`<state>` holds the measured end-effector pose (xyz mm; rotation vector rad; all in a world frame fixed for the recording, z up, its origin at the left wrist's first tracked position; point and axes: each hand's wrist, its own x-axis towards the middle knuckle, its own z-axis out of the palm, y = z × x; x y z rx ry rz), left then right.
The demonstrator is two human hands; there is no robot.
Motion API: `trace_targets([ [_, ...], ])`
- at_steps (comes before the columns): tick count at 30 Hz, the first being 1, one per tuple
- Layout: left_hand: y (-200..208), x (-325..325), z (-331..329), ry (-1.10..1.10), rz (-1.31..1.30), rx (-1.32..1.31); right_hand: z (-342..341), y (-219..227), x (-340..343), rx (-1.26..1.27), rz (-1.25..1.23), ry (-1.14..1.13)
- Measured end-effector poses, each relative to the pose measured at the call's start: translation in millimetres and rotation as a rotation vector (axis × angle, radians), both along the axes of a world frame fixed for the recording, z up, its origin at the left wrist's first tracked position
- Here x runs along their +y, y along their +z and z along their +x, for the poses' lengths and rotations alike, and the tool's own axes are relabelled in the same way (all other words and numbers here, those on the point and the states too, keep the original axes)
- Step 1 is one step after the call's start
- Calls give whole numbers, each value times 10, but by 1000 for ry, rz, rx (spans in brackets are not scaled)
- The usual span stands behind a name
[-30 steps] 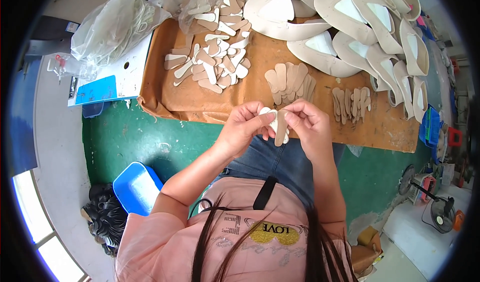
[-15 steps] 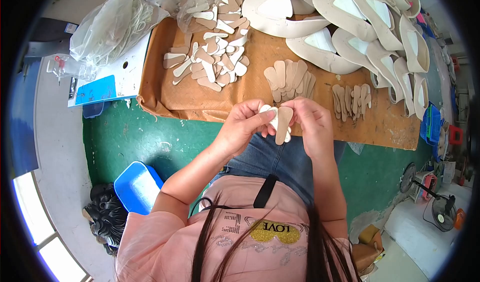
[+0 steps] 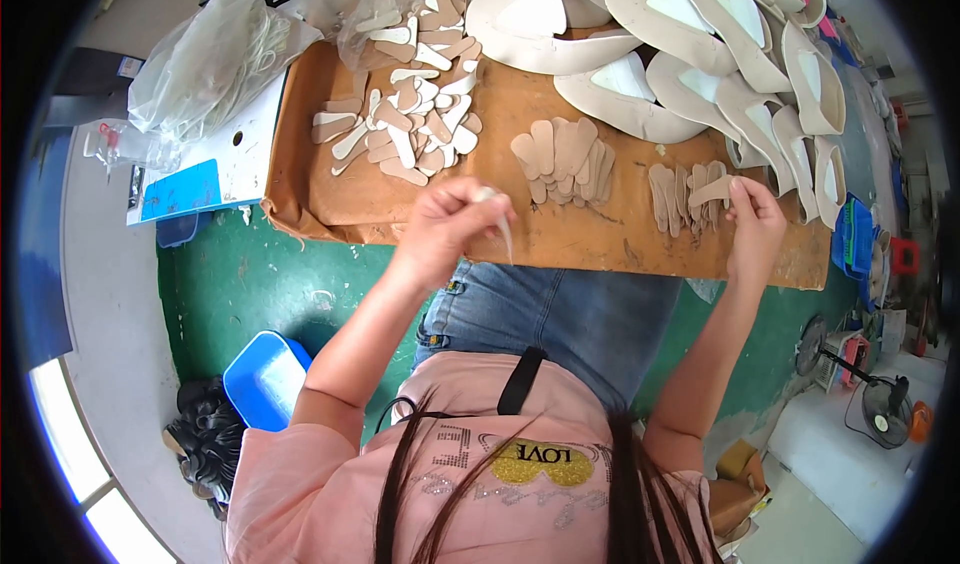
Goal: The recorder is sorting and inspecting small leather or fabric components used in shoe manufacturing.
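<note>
Nearest the camera, a pink printed shirt (image 3: 500, 464) and blue denim trousers (image 3: 560, 314) are seen, with both forearms reaching up toward a brown board-covered worktable (image 3: 560, 234), taken here as the landmark. At the table's near edge, the left hand (image 3: 450, 226) is closed, its fingertips pinched together on a thin whitish strip (image 3: 503, 234) that hangs down over the table's front edge. Toward the table's right end, the right hand (image 3: 755, 226) is held with thumb and fingers clamped on a small tan insole-shaped leather piece (image 3: 712, 192), which is touching a short row of similar tan pieces (image 3: 680, 196) laid on the table. Just left of that row, nearer the table's middle, a fanned stack of tan leather pieces (image 3: 565, 154) is laid. Farther in, on the table's left part, a loose heap of pale and tan cut pieces (image 3: 405, 124) is spread. Along the table's far and right edges, large cream shoe uppers (image 3: 690, 44) are piled. Off the table's left end, a clear plastic bag (image 3: 215, 59) is seen; below the table a green floor (image 3: 260, 284) and a blue plastic bin (image 3: 262, 382) are visible
</note>
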<state>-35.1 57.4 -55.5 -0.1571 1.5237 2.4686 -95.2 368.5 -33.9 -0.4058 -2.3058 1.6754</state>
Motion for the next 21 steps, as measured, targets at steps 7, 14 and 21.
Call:
trace_targets([
  [7,71,313,22,-47,97,-24,247,105,-572,304,303,97],
  [14,160,421,36,-93,-40,14,510,-95,-1115,-143,-351,707],
  [21,-18,218,9,-23,-13,67,433,-42,-1002,-204,-559,567],
])
